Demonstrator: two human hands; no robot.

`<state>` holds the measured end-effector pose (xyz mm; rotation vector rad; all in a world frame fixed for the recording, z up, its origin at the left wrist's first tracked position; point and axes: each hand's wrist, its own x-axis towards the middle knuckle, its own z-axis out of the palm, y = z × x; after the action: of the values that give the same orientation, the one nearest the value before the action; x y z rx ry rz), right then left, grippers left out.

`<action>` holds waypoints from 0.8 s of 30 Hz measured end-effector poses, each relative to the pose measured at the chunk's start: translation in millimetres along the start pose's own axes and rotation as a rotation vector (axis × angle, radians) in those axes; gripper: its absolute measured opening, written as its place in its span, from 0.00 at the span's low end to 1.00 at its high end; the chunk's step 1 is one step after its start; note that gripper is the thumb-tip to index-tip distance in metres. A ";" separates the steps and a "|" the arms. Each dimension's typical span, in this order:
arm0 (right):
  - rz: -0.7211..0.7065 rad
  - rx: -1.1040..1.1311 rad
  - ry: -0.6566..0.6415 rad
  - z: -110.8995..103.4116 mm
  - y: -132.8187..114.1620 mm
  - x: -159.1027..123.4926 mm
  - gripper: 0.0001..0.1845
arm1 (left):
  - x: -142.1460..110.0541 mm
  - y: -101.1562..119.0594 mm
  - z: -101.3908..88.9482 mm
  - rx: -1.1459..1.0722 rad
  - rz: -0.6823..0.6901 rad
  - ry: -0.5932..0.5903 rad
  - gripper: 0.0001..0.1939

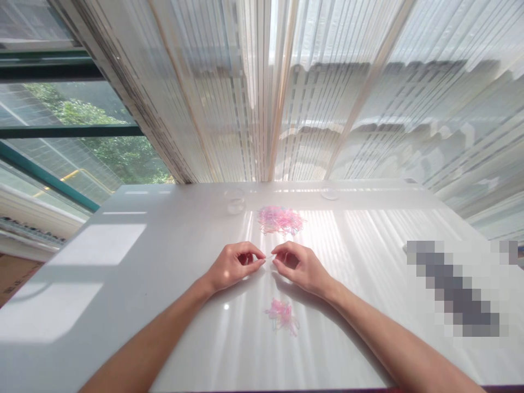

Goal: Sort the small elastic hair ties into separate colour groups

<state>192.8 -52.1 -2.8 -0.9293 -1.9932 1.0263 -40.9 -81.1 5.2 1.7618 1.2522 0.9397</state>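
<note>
Above the middle of the white table, my left hand [236, 267] and my right hand [302, 267] face each other, fingertips a small gap apart. Each is closed in a pinch. A thin pale strand [269, 256] spans the gap between them; its exact kind is too small to make out. Just beyond my hands lies a larger heap of thin pink and pale shiny pieces [280, 219]. Closer to me, below the hands, is a smaller heap of similar pink pieces [282, 315].
At the table's [172, 229] far side stand a clear round container [236, 205] and, further right, a flat clear disc [329, 194] like a lid. A blurred-out dark object [454, 289] lies at right. Pale curtains [311, 109] hang behind; a window [82, 114] is at left.
</note>
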 end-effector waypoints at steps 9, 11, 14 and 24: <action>0.017 -0.005 0.042 -0.5 -0.5 2.8 0.11 | -11.8 15.4 -26.7 0.206 -0.090 -0.066 0.08; 0.014 -0.005 0.046 -0.1 0.0 2.9 0.11 | -27.7 18.6 -41.8 0.272 -0.139 -0.054 0.07; 0.003 0.000 0.043 0.9 1.2 3.0 0.10 | -56.2 18.1 -58.6 0.359 -0.210 0.037 0.10; -0.038 -0.005 0.033 1.1 0.5 3.8 0.10 | -84.6 10.2 -51.5 0.541 -0.289 0.322 0.14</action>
<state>190.1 -49.1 -2.7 -0.9017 -1.9796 0.9796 -103.3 -156.1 25.5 1.7898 2.0605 0.7780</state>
